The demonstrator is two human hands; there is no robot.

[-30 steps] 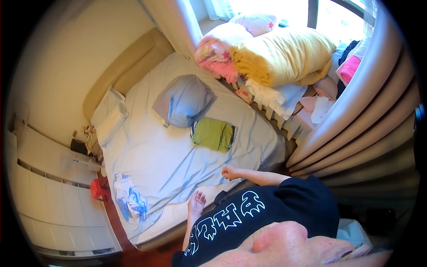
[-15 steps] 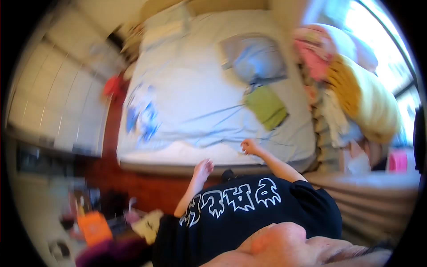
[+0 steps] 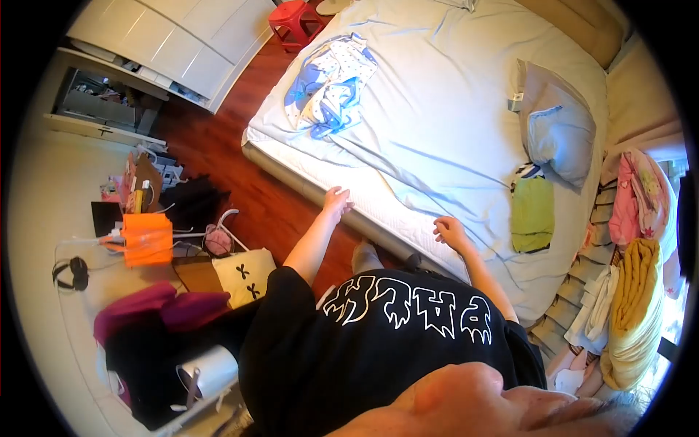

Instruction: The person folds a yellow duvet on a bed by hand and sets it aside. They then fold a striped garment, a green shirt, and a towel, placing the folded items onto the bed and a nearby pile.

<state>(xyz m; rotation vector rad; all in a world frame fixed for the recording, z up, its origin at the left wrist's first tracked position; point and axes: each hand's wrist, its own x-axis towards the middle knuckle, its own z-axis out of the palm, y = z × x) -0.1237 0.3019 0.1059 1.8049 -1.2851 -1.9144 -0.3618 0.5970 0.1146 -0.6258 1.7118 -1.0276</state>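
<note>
A bed with a wrinkled pale sheet (image 3: pixel 437 95) lies in front of me, its white mattress edge (image 3: pixel 371 193) uncovered along the near side. My left hand (image 3: pixel 337 202) is over that edge, fingers apart and holding nothing. Farther right, my right hand (image 3: pixel 450 231) is near the mattress edge with its fingers curled; whether it touches the bed or grips anything cannot be made out. A blue and white patterned cloth (image 3: pixel 331 87) lies crumpled on the bed's left part. Toward the right side are a grey pillow (image 3: pixel 557 131) and a green folded cloth (image 3: pixel 532 211).
A red stool (image 3: pixel 293 23) stands beyond the bed's left corner. White cabinets (image 3: pixel 182 44) line the left wall. An orange box (image 3: pixel 148 239), a cream cushion (image 3: pixel 245 277) and a purple cloth (image 3: pixel 156 309) are at left. Bedding (image 3: pixel 637 313) is piled at right.
The view has turned left, so the bed now slants to the right. My left hand has its fingers more spread, and both hands are still by the near edge of the bed.
</note>
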